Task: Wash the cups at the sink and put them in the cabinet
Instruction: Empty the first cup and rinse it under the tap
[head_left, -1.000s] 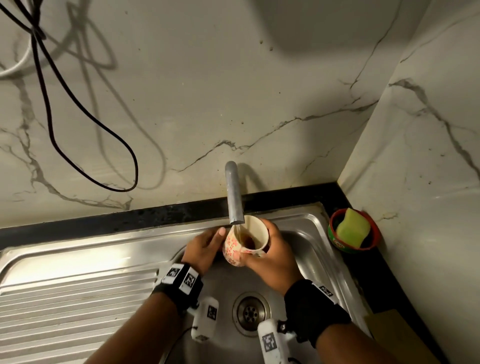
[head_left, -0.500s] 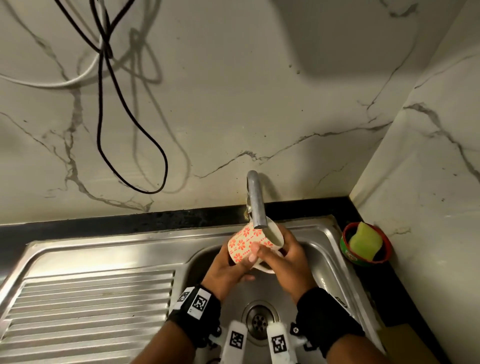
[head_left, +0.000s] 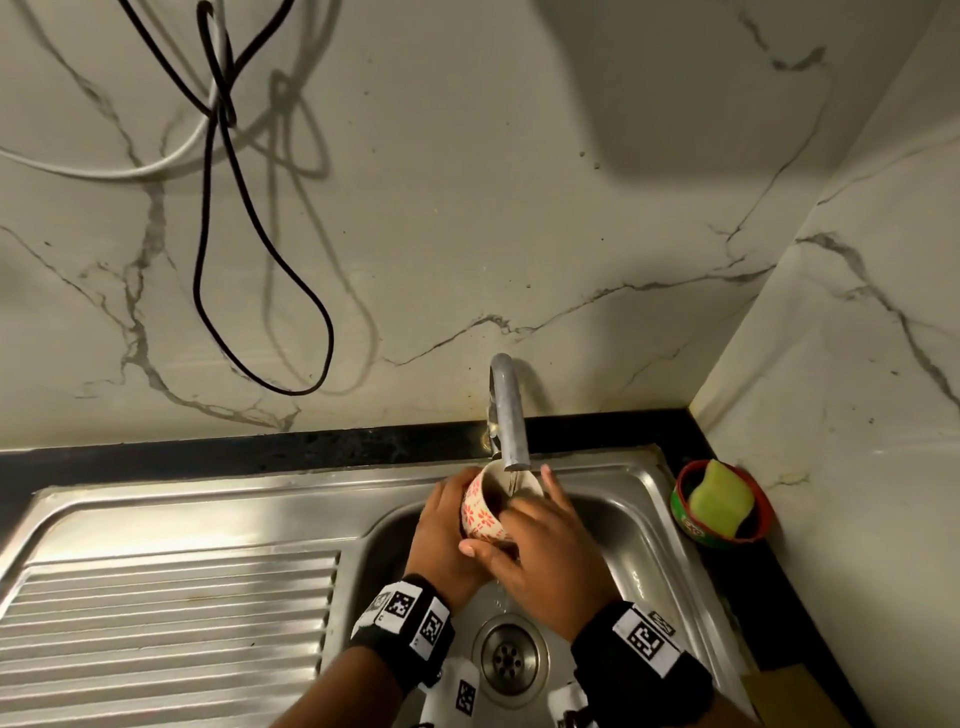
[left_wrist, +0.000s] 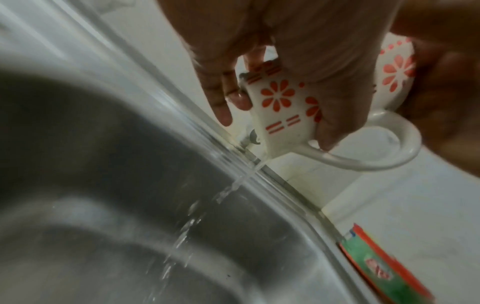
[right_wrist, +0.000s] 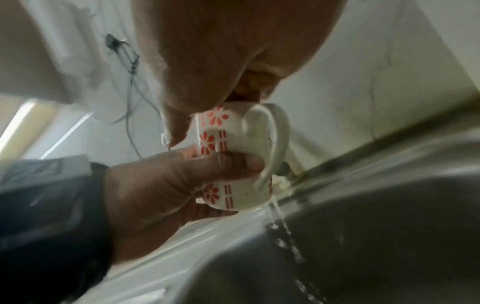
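Fingers: left fingers (right_wrist: 228, 164) curl round the cup's wall beside the handle; right fingers reach over the rim, and whether they go inside cannot be told.
Left hand (head_left: 441, 535): grips the cup (head_left: 483, 514) from its left side, thumb (left_wrist: 332, 115) pressed on the flowered wall near the handle.
Right hand (head_left: 540, 551): covers the near and right side of the cup, thumb across its lower wall, fingers curled about it.
Cup: white with red flowers, tilted, its mouth up toward the tap (head_left: 506, 410), held over the sink (head_left: 639, 499) bowl and clear of its floor.
Handle (left_wrist: 384, 148): free of both hands, pointing down toward the bowl.
Water: a thin stream falls from the spout into the cup, spills off the lower edge (right_wrist: 270, 203) and breaks into drops toward the drain (head_left: 511, 657).
Surroundings: ribbed drainboard (head_left: 166, 613) to the left; sponge (head_left: 722, 499) in a red-and-green tub (head_left: 691, 530) at the right corner; black cable (head_left: 208, 218) hanging on the marble wall.
Progress: judged early to mid. One cup is under rinse, with the sponge unused in its tub. No washed cups show on the drainboard, and no other cups or the cabinet are in view.
Remaining: finish the rinse, empty the cup, carry it to the cabinet, then any further cups.
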